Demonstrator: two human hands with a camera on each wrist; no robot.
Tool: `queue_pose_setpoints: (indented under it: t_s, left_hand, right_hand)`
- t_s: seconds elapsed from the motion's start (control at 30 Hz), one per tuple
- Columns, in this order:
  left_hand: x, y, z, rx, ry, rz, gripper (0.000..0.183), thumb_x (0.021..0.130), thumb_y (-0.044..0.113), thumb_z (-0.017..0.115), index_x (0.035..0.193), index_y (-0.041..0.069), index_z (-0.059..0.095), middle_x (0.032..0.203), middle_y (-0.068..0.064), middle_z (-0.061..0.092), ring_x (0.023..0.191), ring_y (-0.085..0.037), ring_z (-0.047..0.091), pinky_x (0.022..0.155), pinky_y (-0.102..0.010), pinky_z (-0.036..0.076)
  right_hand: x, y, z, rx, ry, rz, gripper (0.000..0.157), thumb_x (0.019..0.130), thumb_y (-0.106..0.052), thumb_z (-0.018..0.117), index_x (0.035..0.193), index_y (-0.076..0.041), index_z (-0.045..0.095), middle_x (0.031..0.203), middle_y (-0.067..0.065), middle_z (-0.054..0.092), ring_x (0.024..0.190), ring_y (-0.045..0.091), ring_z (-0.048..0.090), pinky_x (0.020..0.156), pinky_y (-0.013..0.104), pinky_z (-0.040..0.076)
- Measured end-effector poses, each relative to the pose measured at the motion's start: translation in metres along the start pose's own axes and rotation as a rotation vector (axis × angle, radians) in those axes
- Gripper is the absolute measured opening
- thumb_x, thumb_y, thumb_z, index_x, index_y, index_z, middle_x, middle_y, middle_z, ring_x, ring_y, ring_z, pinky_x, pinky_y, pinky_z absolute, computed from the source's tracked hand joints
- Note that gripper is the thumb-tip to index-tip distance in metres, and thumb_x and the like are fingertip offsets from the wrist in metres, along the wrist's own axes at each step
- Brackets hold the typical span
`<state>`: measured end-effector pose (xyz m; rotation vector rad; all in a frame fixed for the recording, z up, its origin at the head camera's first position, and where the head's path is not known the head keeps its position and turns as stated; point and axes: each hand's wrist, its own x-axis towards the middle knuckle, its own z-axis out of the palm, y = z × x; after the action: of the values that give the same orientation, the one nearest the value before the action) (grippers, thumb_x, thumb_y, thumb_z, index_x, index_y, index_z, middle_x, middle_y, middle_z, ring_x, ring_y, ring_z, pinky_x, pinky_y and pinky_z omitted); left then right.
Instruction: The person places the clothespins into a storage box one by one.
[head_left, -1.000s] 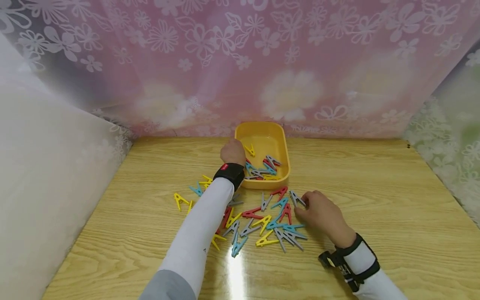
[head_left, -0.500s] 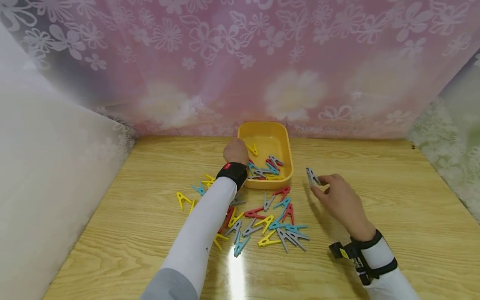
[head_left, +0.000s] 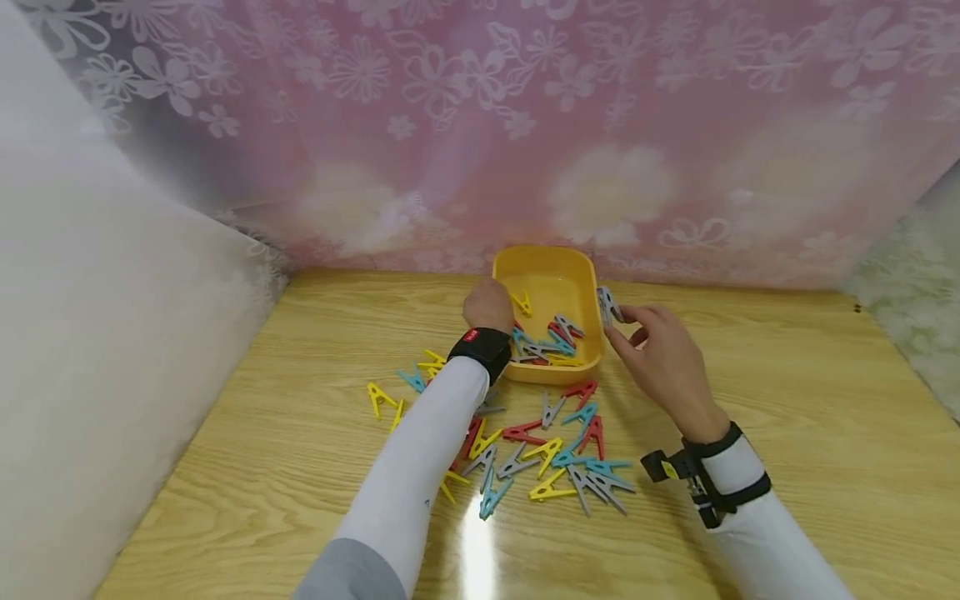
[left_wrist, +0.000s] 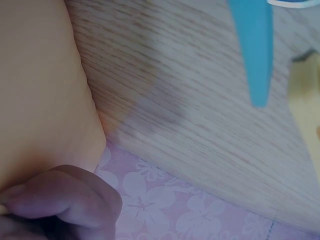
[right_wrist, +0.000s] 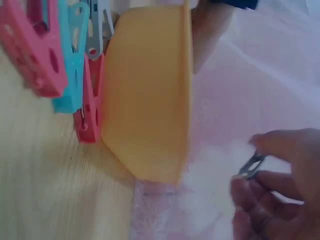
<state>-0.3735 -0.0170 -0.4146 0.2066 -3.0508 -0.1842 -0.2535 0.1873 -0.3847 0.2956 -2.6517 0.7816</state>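
Note:
A yellow plastic bin (head_left: 551, 375) stands at the back of the table, with several clothespins on its floor. My left hand (head_left: 489, 307) grips the bin's left rim; in the left wrist view its curled fingers (left_wrist: 65, 197) lie against the bin wall (left_wrist: 40, 90). Just outside the right rim, my right hand (head_left: 663, 354) pinches a grey clothespin (head_left: 607, 307) between thumb and fingers. The right wrist view has this grey clothespin (right_wrist: 251, 164) held up beside the bin wall (right_wrist: 145, 95), apart from it.
Several loose clothespins in red, blue, yellow and grey lie in front of the bin, among them a yellow clothespin (head_left: 551, 486) and a red clothespin (head_left: 525, 432). My left forearm (head_left: 405, 467) crosses over part of them. A pink flowered cloth (head_left: 450, 167) hangs behind the wooden table (head_left: 787, 417).
My right hand has lifted the grey clothespin off the table's pile and carried it up and away to the bin's right rim. The left hand has stayed on the bin. The view shifted slightly.

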Motion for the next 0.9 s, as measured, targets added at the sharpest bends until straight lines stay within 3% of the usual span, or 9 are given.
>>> queue_pose_setpoints:
  t_s: [0.23, 0.47, 0.63, 0.9]
  left_hand:
    - [-0.005, 0.012, -0.002, 0.021, -0.017, 0.031, 0.025, 0.102, 0.023, 0.045, 0.112, 0.007, 0.061, 0.092, -0.002, 0.066, 0.078, -0.015, 0.066, 0.063, -0.028, 0.053]
    - [-0.003, 0.015, -0.004, -0.007, 0.013, 0.009, 0.026, 0.103, 0.021, 0.042, 0.112, 0.007, 0.062, 0.092, -0.003, 0.068, 0.079, -0.016, 0.067, 0.062, -0.029, 0.054]
    - [-0.001, 0.01, -0.004, -0.015, -0.01, -0.003, 0.027, 0.103, 0.021, 0.043, 0.116, 0.006, 0.06, 0.092, -0.005, 0.069, 0.08, -0.017, 0.068, 0.062, -0.03, 0.054]
    - [0.001, 0.001, -0.001, 0.003, -0.011, -0.02, 0.028, 0.103, 0.021, 0.043, 0.118, 0.005, 0.059, 0.09, -0.006, 0.07, 0.077, -0.017, 0.068, 0.06, -0.03, 0.053]
  right_hand:
    - [0.011, 0.003, 0.008, 0.02, -0.107, -0.014, 0.051, 0.095, -0.038, 0.057, 0.126, 0.003, 0.057, 0.114, 0.018, 0.056, 0.086, 0.03, 0.059, 0.064, 0.045, 0.05]
    - [-0.002, 0.015, 0.006, 0.076, -0.076, -0.005, 0.044, 0.098, -0.033, 0.054, 0.122, 0.004, 0.059, 0.108, 0.018, 0.057, 0.086, 0.032, 0.058, 0.073, 0.048, 0.048]
    - [-0.013, 0.023, 0.004, 0.096, -0.098, 0.012, 0.04, 0.098, -0.028, 0.054, 0.12, 0.004, 0.06, 0.106, 0.018, 0.058, 0.086, 0.031, 0.058, 0.073, 0.048, 0.048]
    - [-0.032, 0.028, 0.003, 0.087, -0.256, 0.074, 0.047, 0.097, -0.037, 0.055, 0.121, 0.003, 0.059, 0.108, 0.016, 0.058, 0.087, 0.027, 0.058, 0.069, 0.039, 0.048]
